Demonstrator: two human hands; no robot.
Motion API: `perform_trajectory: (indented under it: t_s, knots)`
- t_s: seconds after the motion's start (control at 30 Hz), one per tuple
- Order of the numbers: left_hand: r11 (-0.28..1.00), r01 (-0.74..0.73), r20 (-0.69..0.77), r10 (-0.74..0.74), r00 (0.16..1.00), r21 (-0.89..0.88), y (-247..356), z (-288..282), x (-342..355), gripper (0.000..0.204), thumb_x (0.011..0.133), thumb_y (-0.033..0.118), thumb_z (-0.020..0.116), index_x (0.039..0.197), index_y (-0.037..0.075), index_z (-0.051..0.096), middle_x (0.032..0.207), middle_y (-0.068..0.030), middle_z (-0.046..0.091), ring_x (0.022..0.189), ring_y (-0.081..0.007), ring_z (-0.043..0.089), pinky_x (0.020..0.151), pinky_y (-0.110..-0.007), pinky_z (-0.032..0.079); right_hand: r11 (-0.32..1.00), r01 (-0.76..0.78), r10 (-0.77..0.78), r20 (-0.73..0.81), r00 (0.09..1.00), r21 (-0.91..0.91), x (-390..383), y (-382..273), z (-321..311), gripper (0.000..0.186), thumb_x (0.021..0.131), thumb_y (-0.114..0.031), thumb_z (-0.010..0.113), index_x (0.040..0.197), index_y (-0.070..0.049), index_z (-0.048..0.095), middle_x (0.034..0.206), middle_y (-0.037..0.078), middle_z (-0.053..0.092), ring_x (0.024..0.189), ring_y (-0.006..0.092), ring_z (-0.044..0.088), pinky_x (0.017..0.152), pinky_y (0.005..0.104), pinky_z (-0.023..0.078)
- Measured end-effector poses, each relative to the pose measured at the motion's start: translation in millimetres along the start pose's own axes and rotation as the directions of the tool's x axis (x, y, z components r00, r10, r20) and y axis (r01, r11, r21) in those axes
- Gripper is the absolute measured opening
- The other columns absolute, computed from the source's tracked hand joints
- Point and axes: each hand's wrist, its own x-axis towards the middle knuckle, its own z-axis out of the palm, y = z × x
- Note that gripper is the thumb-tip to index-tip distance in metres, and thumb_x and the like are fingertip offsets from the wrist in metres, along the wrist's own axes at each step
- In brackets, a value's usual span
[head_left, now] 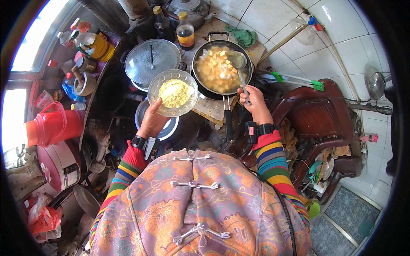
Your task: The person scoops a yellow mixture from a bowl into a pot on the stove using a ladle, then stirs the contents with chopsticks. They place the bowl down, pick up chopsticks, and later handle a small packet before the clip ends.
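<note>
My left hand (152,121) is closed on the near rim of a clear glass bowl (191,106) that carries a heap of pale yellow flour (175,93). The bowl is held level, just left of a dark wok (194,55). Cloudy broth with orange cubes, perhaps pumpkin or sweet potato, fills the wok (217,70). My right hand (255,102) grips the handle of a ladle (240,64), whose head dips into the broth at the wok's right side. The wok's long handle (228,123) points toward me.
Left of the wok stands a lidded pot (141,55); behind are two bottles (185,34) and a kettle (184,6). A blue-rimmed basin (171,128) sits below the bowl. Oil bottle (99,48), mortar (87,84) and red thermos (60,126) line the left. A brown chair (320,113) stands right.
</note>
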Motion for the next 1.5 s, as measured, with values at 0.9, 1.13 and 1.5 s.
perform_trajectory:
  t_s: [0.9,1.13,1.5]
  knots:
    - [0.999,0.020,-0.037,-0.019,0.999,0.042,-2.4,2.0,4.6,0.067,0.093,0.039,0.059,0.145,0.006,0.033,0.145,-0.0140,0.044,0.134,-0.0281,0.041,0.114,-0.053,0.025,0.605,0.243,-0.402,-0.028,0.915,-0.758,-0.5,2.6,8.2,0.034,0.094,-0.010,0.043,0.124,0.005,0.050,0.075,0.014,0.063,0.057,0.0215,0.058,0.054,0.0360,0.048]
    - [0.999,0.030,-0.010,-0.030,1.000,0.037,-7.2,4.8,15.7,0.067,0.093,0.040,0.060,0.144,0.005,0.035,0.144,-0.0141,0.045,0.133,-0.0283,0.042,0.113,-0.053,0.027,0.997,0.027,-0.024,0.036,0.999,-0.076,-12.6,3.6,7.0,0.013,0.093,-0.011,0.047,0.100,0.000,0.051,0.083,0.014,0.061,0.053,0.0124,0.048,0.046,0.0288,0.039]
    - [0.997,0.063,0.055,-0.066,0.996,0.049,-15.5,16.2,39.7,0.059,0.097,0.036,0.052,0.143,0.003,0.036,0.142,-0.0138,0.047,0.130,-0.0283,0.046,0.108,-0.048,0.035,0.987,0.057,-0.055,0.021,0.998,-0.151,-55.4,-6.3,-4.8,0.017,0.096,-0.015,0.048,0.105,-0.002,0.055,0.081,0.010,0.060,0.051,0.0085,0.046,0.045,0.0243,0.037]
